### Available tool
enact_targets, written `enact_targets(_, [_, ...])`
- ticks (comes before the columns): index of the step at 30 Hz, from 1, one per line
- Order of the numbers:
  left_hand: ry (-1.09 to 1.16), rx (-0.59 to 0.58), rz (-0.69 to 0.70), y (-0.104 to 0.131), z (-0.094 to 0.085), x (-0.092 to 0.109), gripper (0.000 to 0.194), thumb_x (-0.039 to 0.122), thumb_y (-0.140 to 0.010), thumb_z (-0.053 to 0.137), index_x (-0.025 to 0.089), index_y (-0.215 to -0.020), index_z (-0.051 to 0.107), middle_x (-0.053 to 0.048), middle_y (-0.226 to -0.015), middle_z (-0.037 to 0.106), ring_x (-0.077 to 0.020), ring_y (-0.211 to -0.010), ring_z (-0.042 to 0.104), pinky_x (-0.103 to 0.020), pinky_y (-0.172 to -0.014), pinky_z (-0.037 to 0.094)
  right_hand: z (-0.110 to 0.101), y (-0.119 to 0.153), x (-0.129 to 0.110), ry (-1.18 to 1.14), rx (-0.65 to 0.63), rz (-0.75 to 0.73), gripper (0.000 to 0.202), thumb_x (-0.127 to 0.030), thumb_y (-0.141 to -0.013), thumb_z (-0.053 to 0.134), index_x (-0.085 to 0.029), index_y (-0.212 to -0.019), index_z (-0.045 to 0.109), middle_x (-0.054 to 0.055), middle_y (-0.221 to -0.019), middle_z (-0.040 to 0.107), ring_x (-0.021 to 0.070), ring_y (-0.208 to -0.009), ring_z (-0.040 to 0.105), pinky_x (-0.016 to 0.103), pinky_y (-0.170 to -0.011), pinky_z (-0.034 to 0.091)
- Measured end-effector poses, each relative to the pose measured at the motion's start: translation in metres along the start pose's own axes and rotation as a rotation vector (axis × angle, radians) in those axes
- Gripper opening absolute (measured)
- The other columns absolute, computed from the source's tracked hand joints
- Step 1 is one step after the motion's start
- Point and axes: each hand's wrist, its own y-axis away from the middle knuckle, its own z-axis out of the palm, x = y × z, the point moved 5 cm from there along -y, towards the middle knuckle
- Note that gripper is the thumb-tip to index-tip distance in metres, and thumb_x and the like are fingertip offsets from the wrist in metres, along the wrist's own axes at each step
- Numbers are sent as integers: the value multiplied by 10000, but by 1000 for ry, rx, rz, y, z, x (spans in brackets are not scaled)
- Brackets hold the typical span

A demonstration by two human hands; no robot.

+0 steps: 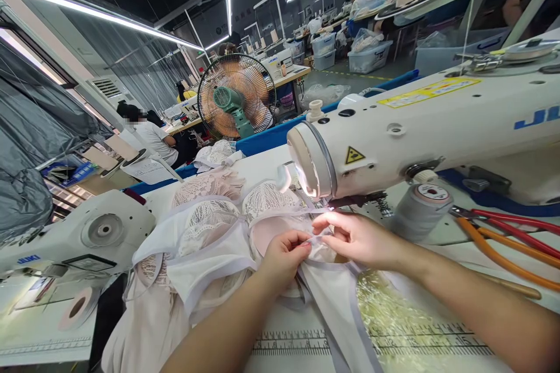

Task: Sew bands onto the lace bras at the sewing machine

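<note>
Between my two hands is the edge of a pale lace bra (265,201) lying by the sewing machine's head. My left hand (286,253) pinches its thin light strip with thumb and forefinger. Just right of it, my right hand (347,236) has its fingers closed on the same strip, close below the needle area. The sewing machine (371,134) is white, and its needle is hidden from me. More lace bras (210,218) are heaped to the left, joined or overlapping. A white wing of fabric (332,297) hangs down toward me over the table edge.
A grey thread cone (422,207) and red and orange-handled pliers or cutters (494,239) lie at the right. A printed ruler (293,342) runs along the front. Left stands a second sewing machine (105,230); beyond are a fan (236,93) and a seated person (151,137).
</note>
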Motion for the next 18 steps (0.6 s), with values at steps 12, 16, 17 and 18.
enact_targets(12, [56, -19, -32, 1, 1, -2, 220, 297, -578, 686, 108, -670, 623, -2, -607, 550, -91, -579, 432, -221, -584, 307, -1, -2, -3, 11, -42, -78, 156, -275, -763, 450, -175, -738, 567, -10, -616, 514, 119, -550, 468, 223, -495, 369])
enact_targets(16, [72, -30, -39, 0, 1, -3, 217, 291, -581, 685, 105, -672, 620, -4, -605, 553, -89, -576, 438, -219, -584, 311, -1, -2, -3, 16, -42, -77, 141, -265, -764, 454, -177, -725, 557, -19, -601, 496, 111, -539, 449, 214, -485, 354])
enact_targets(17, [73, -32, -37, 0, 1, -3, 216, 291, -585, 683, 106, -677, 618, -5, -609, 555, -90, -578, 441, -219, -584, 314, 0, -2, -2, 25, -40, -77, 142, -271, -765, 458, -178, -720, 556, -23, -591, 489, 109, -531, 445, 213, -480, 350])
enact_targets(18, [68, -30, -32, -1, 0, -3, 215, 292, -591, 681, 107, -680, 615, -5, -613, 556, -90, -581, 444, -219, -585, 317, 0, -2, -1, 37, -36, -80, 146, -280, -766, 462, -179, -718, 557, -24, -587, 486, 109, -526, 444, 212, -477, 348])
